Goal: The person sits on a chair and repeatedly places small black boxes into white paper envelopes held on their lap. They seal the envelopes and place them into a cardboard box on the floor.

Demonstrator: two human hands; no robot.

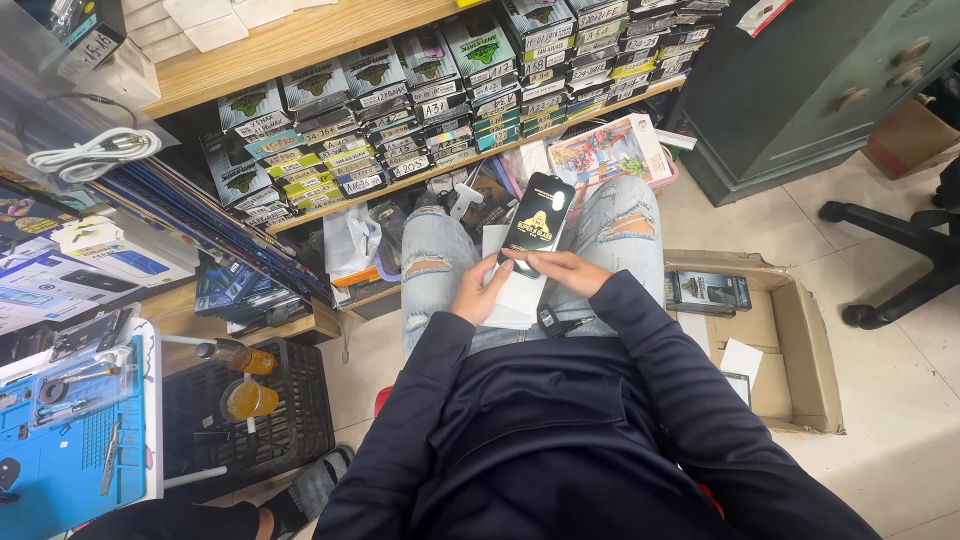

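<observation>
I sit with my lap in view, in torn pale jeans and a dark top. My left hand (473,290) grips the left side of a white flat box (520,295) resting on my thighs. My right hand (560,272) holds the lower end of a black phone-shaped flat package (537,220) with a yellow emblem, which stands tilted above the white box. A small dark object (552,321) lies on my lap just under the box.
Wooden shelves (290,45) ahead carry several rows of small labelled boxes (420,110). An open cardboard box (795,340) with a dark packet (708,291) sits on the floor at right. A black crate (250,410) with orange bottles and a blue work mat (70,450) are at left. An office chair base (900,260) stands far right.
</observation>
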